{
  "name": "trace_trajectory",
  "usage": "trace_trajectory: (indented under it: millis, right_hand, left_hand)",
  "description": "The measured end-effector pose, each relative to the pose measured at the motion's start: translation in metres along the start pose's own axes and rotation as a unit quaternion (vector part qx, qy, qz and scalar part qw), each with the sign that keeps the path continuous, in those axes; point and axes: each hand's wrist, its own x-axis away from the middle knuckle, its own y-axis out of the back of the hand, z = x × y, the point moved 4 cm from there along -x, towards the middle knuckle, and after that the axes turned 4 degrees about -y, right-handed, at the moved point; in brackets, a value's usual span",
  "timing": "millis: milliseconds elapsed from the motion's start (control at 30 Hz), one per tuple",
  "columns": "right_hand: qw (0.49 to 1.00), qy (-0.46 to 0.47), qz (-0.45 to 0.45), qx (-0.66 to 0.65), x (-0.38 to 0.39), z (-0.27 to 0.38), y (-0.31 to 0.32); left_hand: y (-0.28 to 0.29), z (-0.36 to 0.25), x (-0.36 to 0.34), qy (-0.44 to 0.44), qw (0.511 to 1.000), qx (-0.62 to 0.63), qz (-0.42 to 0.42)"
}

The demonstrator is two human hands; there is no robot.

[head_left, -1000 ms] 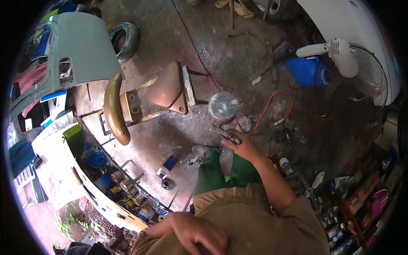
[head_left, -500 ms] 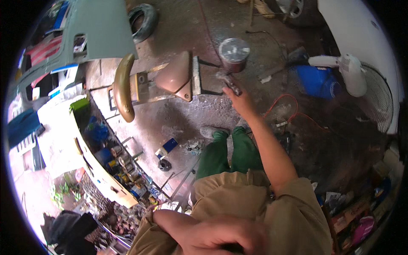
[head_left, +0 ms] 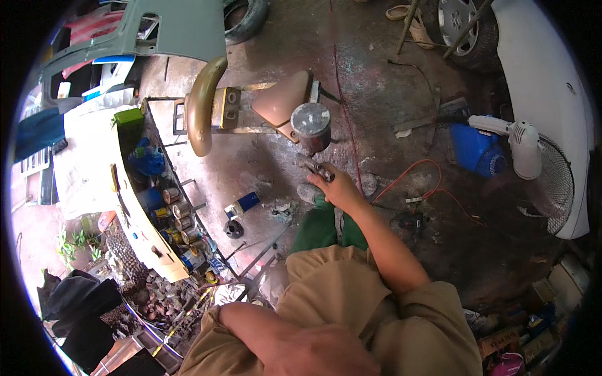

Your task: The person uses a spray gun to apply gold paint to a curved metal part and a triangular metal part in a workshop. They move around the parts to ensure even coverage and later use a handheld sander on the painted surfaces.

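Note:
My right hand (head_left: pixel 335 188) is closed on a metal spray gun (head_left: pixel 323 170) topped by a grey paint-smeared cup (head_left: pixel 310 125). The cup overlaps the lower right corner of a pinkish-bronze triangular panel (head_left: pixel 276 103) in my view; contact is not visible. That panel lies on a low metal stand (head_left: pixel 241 128), beside a curved gold fender (head_left: pixel 202 122). My left hand (head_left: pixel 323 351) is low against my brown shirt, its fingers blurred and hard to make out.
Left are a grey car body panel (head_left: pixel 188 31) and a rack of cans (head_left: pixel 179 210). A white fan (head_left: pixel 527 150), blue jug (head_left: pixel 473 150) and white car panel (head_left: pixel 539 94) stand right. An orange cord (head_left: pixel 407 172) and red hose (head_left: pixel 342 113) cross the floor.
My right hand and spray gun first swung forward, then came back leftward, closer to the triangular panel. The whole view has shifted, and my left hand moved slightly.

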Motion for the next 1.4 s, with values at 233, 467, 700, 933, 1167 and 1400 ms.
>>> trace_trajectory:
  millis: [233, 467, 700, 933, 1167, 1400]
  right_hand:
    - [0.981, 0.037, -0.189, 0.026, -0.011, -0.010, 0.047]
    - [0.982, -0.059, -0.155, -0.090, 0.015, 0.000, 0.092]
    - [0.994, -0.043, -0.058, 0.084, -0.016, 0.000, 0.097]
    - [0.986, -0.002, -0.066, 0.150, -0.078, 0.037, 0.129]
    - [0.988, -0.099, -0.118, 0.022, -0.117, 0.083, 0.178]
    - [0.986, -0.121, -0.009, 0.118, -0.104, 0.091, 0.185]
  left_hand:
    - [0.017, -0.049, -0.017, -0.007, 0.976, -0.166, 0.143]
    - [0.034, -0.026, 0.075, 0.318, 0.909, -0.020, 0.271]
    - [0.171, 0.030, 0.197, 0.631, 0.724, -0.250, -0.126]
    - [0.293, 0.039, 0.437, 0.657, 0.587, -0.298, -0.367]
    - [0.331, 0.040, 0.464, 0.585, 0.635, -0.499, -0.064]
    - [0.366, 0.080, 0.399, 0.598, 0.624, -0.296, -0.407]
